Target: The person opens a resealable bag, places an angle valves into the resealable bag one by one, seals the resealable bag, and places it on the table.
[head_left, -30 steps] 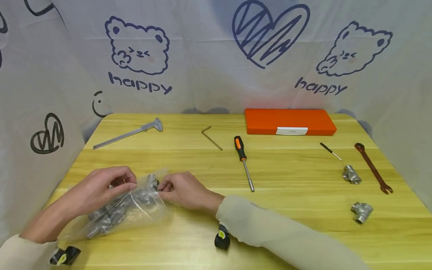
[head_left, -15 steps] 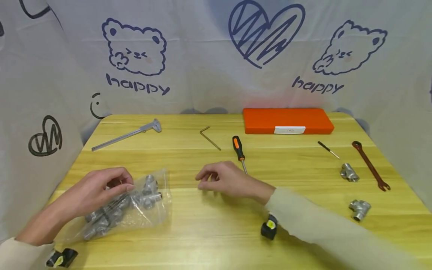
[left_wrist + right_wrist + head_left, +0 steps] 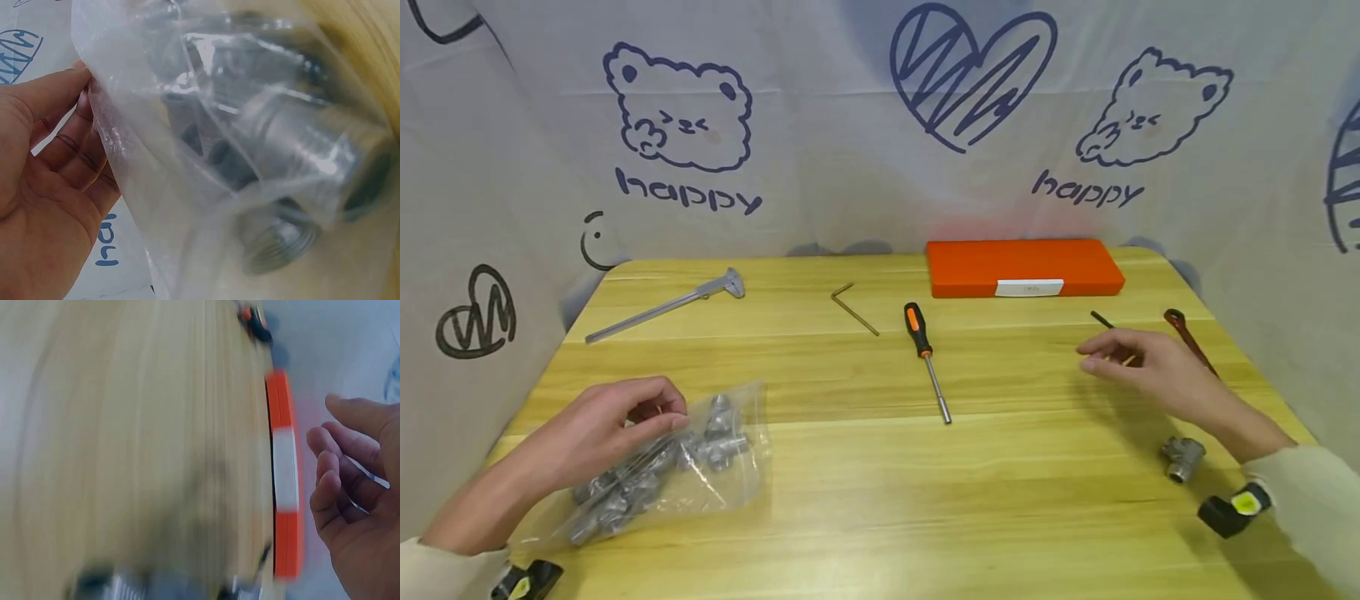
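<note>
My left hand [image 3: 625, 421] pinches the top edge of a clear plastic bag [image 3: 741, 483] at the table's left side. Several silver threaded pipe fittings [image 3: 722, 450] show through the film. In the left wrist view, thumb and fingertips meet at the bag [image 3: 144, 206]'s edge. Over the right part of the table hovers my right hand [image 3: 1157, 371], its fingers loosely bent with nothing between them. A tee pipe fitting [image 3: 1182, 458] lies on the wood below that wrist. The hand hides another fitting and partly covers a small black-handled screwdriver [image 3: 1102, 319] and a reddish wrench [image 3: 1187, 337].
At the back stands an orange box [image 3: 1026, 265] with a white label. A black and orange nut driver [image 3: 928, 358] lies mid-table, near a hex key [image 3: 855, 310]. A vernier caliper [image 3: 666, 310] lies back left. Drawn-on white cloth [image 3: 820, 125] surrounds the table.
My right hand has left the bag and swept across to the table's right side. The left hand keeps its pinch on the bag. The head view has turned slightly right.
</note>
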### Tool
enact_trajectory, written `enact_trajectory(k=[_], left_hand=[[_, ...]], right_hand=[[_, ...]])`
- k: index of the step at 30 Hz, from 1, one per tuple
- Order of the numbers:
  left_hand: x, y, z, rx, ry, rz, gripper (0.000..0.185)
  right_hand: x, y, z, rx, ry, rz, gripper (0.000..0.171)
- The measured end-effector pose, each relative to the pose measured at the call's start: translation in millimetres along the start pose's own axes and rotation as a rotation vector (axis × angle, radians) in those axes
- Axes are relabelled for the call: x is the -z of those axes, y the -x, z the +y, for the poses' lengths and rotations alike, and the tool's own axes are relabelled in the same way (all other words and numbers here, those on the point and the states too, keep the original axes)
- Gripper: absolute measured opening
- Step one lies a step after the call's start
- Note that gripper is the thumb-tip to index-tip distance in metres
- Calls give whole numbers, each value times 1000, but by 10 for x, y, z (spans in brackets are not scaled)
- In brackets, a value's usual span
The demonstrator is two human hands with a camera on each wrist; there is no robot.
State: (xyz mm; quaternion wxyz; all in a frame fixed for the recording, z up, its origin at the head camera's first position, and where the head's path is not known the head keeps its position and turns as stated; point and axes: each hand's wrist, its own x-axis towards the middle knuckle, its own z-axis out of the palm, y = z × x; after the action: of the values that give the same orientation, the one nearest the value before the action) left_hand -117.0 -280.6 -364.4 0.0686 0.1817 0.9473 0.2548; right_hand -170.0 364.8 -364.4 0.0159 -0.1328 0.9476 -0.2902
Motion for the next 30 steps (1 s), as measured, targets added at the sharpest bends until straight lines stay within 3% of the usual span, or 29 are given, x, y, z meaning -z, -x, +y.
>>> enact_trajectory(k=[7, 12, 22, 30], left_hand=[[-1, -3, 5, 11, 5, -12, 7], [3, -7, 10, 15, 8, -17, 6], [6, 1, 26, 23, 10, -20, 6], [15, -1, 26, 21, 7, -19, 7]], right_hand=[[234, 326, 563, -179, 76, 97, 40], [243, 443, 752, -222, 150, 137, 48], [153, 468, 871, -289, 218, 65, 54], [109, 430, 800, -291, 223, 100, 50]])
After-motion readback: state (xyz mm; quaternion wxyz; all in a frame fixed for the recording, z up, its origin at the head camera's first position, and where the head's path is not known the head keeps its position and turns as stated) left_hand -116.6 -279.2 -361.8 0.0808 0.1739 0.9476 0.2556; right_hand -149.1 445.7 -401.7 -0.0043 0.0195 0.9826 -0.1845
